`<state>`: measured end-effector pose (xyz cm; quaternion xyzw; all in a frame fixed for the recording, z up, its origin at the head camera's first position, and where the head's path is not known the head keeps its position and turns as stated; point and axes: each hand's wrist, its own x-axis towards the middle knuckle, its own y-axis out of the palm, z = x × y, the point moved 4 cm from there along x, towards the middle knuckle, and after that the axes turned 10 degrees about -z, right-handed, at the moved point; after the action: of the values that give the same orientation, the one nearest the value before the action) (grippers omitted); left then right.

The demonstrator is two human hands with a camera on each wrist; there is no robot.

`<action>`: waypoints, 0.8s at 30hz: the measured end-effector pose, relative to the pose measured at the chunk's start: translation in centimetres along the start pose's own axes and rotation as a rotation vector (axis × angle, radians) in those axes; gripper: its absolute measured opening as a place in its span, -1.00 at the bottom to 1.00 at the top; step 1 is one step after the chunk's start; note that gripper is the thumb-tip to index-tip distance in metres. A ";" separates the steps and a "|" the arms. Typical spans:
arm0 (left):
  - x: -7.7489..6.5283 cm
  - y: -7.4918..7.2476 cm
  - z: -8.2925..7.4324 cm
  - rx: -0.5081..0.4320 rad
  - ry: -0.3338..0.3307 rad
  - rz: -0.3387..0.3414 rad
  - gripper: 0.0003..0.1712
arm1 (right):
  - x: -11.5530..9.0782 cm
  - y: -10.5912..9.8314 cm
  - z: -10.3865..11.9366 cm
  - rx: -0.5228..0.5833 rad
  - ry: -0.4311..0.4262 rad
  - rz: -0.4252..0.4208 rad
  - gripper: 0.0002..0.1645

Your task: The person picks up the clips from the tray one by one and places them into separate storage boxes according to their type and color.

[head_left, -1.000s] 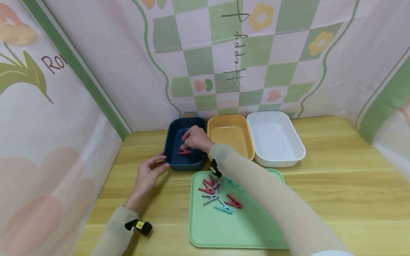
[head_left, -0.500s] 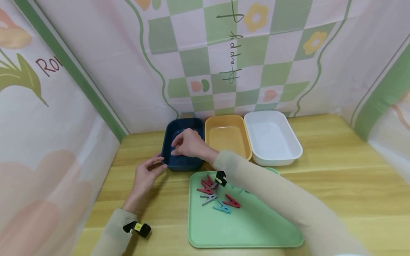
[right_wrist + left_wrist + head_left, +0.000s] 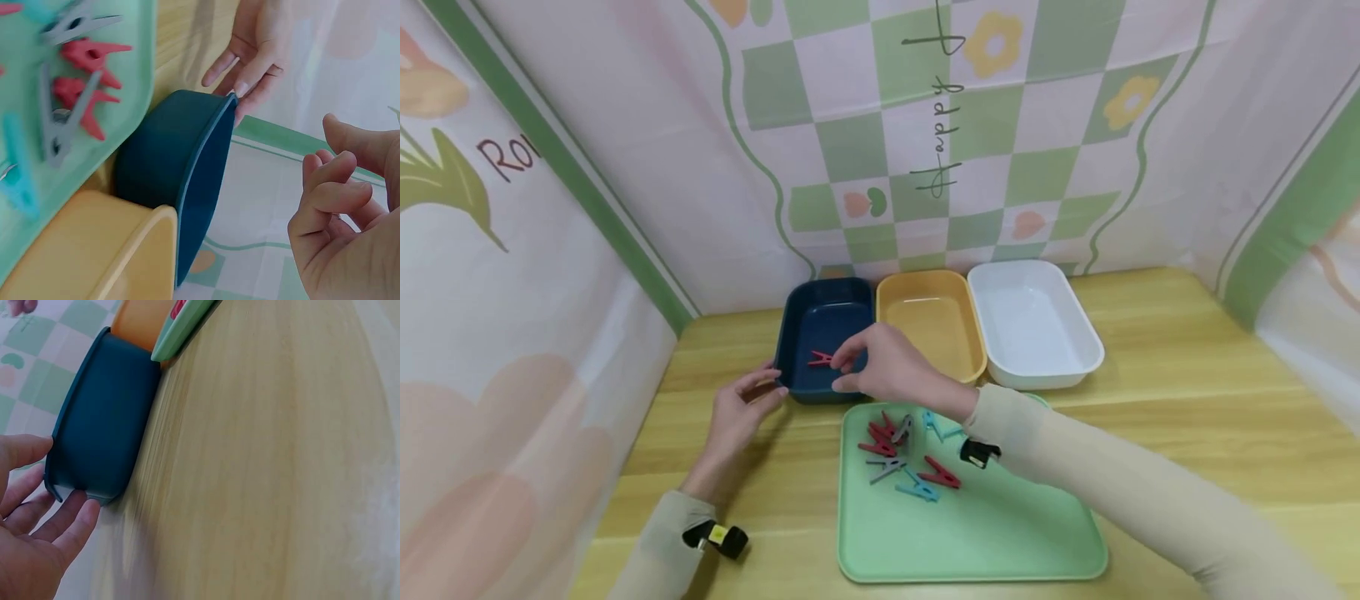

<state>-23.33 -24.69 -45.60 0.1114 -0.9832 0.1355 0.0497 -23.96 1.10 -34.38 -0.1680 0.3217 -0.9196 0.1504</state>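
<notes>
My right hand (image 3: pixel 887 364) hangs over the front right corner of the navy bin (image 3: pixel 823 392), thumb apart from loosely bent fingers; in the right wrist view nothing lies between them. A red clothespin (image 3: pixel 820 358) rests on the floor of that bin, just left of my right fingertips. At the bin's front left corner, my left hand (image 3: pixel 739 417) touches the rim and outer wall with thumb and fairly straight fingertips. Red clothespins (image 3: pixel 942 473), grey clothespins (image 3: pixel 886 468) and blue clothespins (image 3: pixel 919 488) lie loose on a green tray (image 3: pixel 970 554).
A yellow bin (image 3: pixel 928 325) and a white bin (image 3: pixel 1037 325) stand side by side to the right of the navy one, against the patterned cloth backdrop (image 3: pixel 917 133). The green tray lies in front of them on the wooden table (image 3: pixel 1187 433).
My right hand has let go of the red clothespin inside the navy bin, then drawn back up and to the right, with its fingers parting. My left hand has stayed at the bin's corner.
</notes>
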 end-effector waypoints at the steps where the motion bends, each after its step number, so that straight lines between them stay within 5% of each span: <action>1: 0.0 0.0 0.0 0.001 -0.002 0.001 -0.60 | -0.4 -0.2 -0.1 0.001 -0.007 0.000 -0.83; 16: -0.2 0.0 0.0 -0.008 -0.011 -0.014 -0.58 | -6.2 -3.1 -3.3 0.063 0.004 -0.030 -0.83; 24: -0.2 0.0 0.1 0.013 0.001 -0.002 -0.59 | -8.7 -4.7 -5.3 0.051 0.085 -0.084 -0.79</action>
<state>-23.14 -24.70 -45.71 0.1124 -0.9822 0.1418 0.0494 -19.09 10.79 -37.07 -0.1384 0.2966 -0.9394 0.1019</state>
